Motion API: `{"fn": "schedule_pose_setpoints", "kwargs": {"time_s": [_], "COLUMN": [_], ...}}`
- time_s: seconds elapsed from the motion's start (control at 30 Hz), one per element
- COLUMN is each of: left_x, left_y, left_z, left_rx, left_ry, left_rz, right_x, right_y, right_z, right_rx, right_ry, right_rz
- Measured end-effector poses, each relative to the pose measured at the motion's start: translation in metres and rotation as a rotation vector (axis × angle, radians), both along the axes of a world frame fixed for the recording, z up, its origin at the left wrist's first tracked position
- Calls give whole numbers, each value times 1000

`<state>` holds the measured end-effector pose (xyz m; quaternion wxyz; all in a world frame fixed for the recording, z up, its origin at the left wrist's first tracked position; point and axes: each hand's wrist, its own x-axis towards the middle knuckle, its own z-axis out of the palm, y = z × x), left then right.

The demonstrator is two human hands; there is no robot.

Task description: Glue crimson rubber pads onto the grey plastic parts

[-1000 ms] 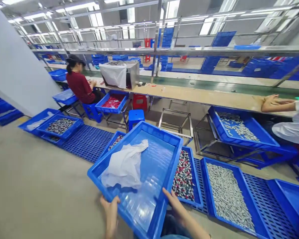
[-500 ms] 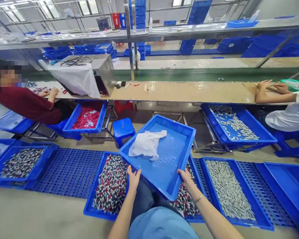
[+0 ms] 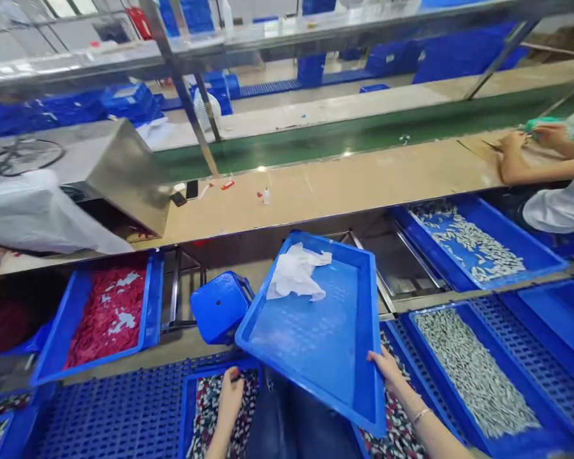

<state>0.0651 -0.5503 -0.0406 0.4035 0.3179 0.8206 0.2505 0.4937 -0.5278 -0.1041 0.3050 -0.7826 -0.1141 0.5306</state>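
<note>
A shallow blue plastic tray (image 3: 310,331) is tilted in front of me, over my lap. My right hand (image 3: 387,368) is closed on its right rim. Inside the tray, toward the far left, lies a crumpled white cloth or plastic sheet (image 3: 299,273). My left hand (image 3: 231,390) is apart from the tray, over a blue bin of small mixed red, white and dark pieces (image 3: 205,408). Its fingers are curled together. Something small and dark red shows at the fingertips, too small to name.
A blue stool (image 3: 221,307) stands left of the tray. Another tray (image 3: 110,312) holds red pieces. Pale pieces fill a bin (image 3: 476,370) at the right. The workbench (image 3: 325,188) runs across ahead, with a metal box (image 3: 129,175) on it. A co-worker's arms (image 3: 530,159) rest there.
My left hand has let go of the tray and moved left and down over the bin. My right hand still holds the tray, which has turned slightly. The view has shifted closer to the bench.
</note>
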Motion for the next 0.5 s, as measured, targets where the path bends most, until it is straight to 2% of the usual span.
{"fn": "schedule_pose_setpoints", "kwargs": {"time_s": [0.1, 0.17, 0.23, 0.33, 0.5], "left_x": [-12, -5, 12, 45, 98], "left_y": [76, 120, 154, 182, 194], "left_z": [-5, -10, -19, -36, -72], "left_rx": [-43, -60, -90, -154, -182], "left_ry": [-4, -25, -77, -195, -310], "left_rz": [-60, -107, -160, -235, -242], "right_x": [7, 16, 28, 54, 113], "right_y": [-9, -11, -1, 39, 130], "right_z": [5, 12, 15, 5, -42], "right_rx": [-12, -7, 4, 25, 28], "right_ry": [-17, -31, -47, -77, -153], "right_rz": [-23, -30, -27, 1, 80]}}
